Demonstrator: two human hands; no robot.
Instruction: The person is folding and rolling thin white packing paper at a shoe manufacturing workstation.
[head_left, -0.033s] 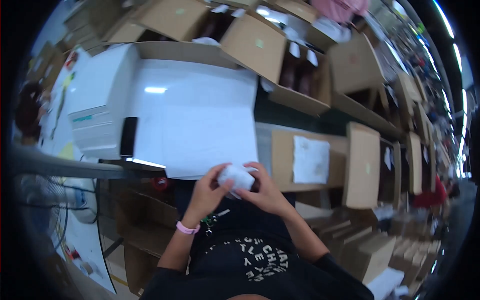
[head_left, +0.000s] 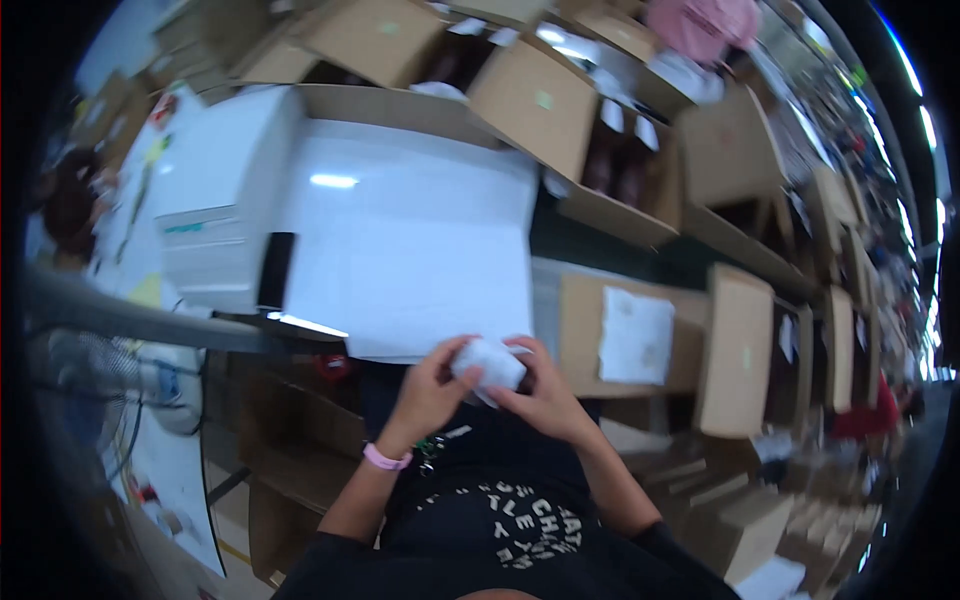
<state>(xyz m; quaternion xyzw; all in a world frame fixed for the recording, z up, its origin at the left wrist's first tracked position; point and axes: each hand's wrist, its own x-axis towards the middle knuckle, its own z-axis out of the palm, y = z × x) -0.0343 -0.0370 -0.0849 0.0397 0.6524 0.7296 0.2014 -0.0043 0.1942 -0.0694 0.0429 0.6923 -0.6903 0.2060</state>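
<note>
White wad (head_left: 490, 364) held at the white sheet (head_left: 420, 240)'s near right corner, before the torso.
Left hand (head_left: 432, 388) and right hand (head_left: 545, 395) cup it from opposite sides, fingers curled, thumbs pinching; brown cardboard (head_left: 581, 335) near the right hand; dark green strip (head_left: 600, 241) separates sheet from open carton (head_left: 615, 213).
</note>
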